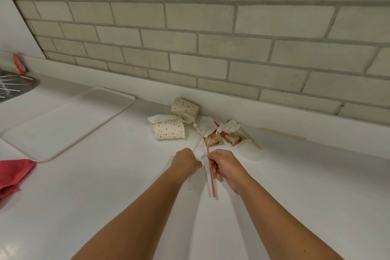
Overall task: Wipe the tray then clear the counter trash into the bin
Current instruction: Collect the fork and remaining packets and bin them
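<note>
We see both hands held close together over the white table (pixel 274 207), just in front of the pile of trash. The right hand (pixel 225 167) has its fingers (pixel 215 172) curled round a striped straw (pixel 211 179), pinching it near its upper end. The rest of the straw runs down past the fingers towards us, with its lower tip just over the table. The left hand (pixel 185 160) is closed into a loose fist. A thin pink straw (pixel 196 144) comes out of the top of it and slants up towards the pile. Something white and blurred sits between the two hands, and we cannot tell what it is.

Just beyond the fingers lie two creamer sachets (pixel 214 139) side by side, with crumpled napkins (pixel 205 124) behind them. Two dotted paper cups (pixel 168 131) lie on their sides to the left of these, one behind the other, and another napkin is tucked between them. A white lid (pixel 250 150) lies flat to the right of the right hand. One of the wooden stirrers (pixel 282 134) lies well to the right near the brick wall (pixel 211 48), and the other touches the lid's far edge.

The tray (pixel 63 124) lies flat on the table, well to the left of the hands. A red cloth (pixel 12 173) is bunched by the tray's near corner.
</note>
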Tool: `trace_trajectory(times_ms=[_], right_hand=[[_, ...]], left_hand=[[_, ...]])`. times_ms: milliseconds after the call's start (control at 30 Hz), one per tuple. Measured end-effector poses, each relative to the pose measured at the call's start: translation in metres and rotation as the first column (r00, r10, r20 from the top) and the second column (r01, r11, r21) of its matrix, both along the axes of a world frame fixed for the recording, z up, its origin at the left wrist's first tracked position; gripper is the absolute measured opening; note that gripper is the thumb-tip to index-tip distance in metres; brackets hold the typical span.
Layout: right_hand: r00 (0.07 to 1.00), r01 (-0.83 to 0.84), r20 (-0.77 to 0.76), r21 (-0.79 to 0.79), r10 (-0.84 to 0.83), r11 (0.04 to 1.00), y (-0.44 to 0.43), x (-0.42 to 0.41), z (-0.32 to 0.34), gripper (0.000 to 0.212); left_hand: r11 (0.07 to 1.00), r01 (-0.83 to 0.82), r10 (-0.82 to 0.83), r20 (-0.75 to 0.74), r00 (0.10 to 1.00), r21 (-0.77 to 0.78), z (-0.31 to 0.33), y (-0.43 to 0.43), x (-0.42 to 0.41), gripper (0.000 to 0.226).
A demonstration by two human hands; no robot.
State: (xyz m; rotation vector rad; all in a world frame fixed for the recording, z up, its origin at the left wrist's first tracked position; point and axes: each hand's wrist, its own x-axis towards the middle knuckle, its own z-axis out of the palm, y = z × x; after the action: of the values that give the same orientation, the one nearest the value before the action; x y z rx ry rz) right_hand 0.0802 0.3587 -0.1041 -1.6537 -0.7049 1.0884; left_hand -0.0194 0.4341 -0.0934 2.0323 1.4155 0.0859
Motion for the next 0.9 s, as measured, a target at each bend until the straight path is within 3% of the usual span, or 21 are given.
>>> trace_trajectory(times_ms=[100,167,333,500,633,733,900], right_hand=[[0.998,0.007,0.056,0.009,-0.007,1.0,0.001,-0.002,-0.003,0.024],[0.998,0.005,0.067,0.009,-0.006,1.0,0.003,-0.004,-0.004,0.02],[0.996,0.005,0.085,0.019,-0.006,1.0,0.002,-0.004,-0.006,0.017],[0.993,-0.003,0.117,0.015,0.001,1.0,0.004,-0.005,-0.009,0.018],[0.991,0.001,0.131,0.007,-0.002,1.0,0.004,-0.005,-0.01,0.016],[0.991,0.007,0.137,0.006,-0.007,1.0,0.005,-0.005,-0.01,0.016],[0.992,0.035,0.124,0.024,-0.038,0.999,0.005,-0.005,-0.011,0.02]], left_hand=[[0.994,0.098,-0.095,-0.075,0.993,0.039,0.003,-0.011,0.005,0.01],[0.998,0.044,-0.04,-0.07,0.997,0.048,-0.003,-0.012,0.008,0.021],[0.994,-0.111,0.108,0.116,0.987,0.018,-0.005,-0.004,-0.002,0.028],[0.995,-0.092,0.089,0.077,0.993,0.037,-0.009,0.005,-0.008,0.033],[0.998,-0.065,0.065,0.006,0.998,0.027,-0.008,0.003,-0.002,0.031],[0.994,0.072,-0.063,-0.101,0.993,0.087,-0.005,-0.005,0.002,0.013],[0.975,0.134,-0.08,-0.286,0.955,0.175,-0.01,-0.021,0.01,0.024]])
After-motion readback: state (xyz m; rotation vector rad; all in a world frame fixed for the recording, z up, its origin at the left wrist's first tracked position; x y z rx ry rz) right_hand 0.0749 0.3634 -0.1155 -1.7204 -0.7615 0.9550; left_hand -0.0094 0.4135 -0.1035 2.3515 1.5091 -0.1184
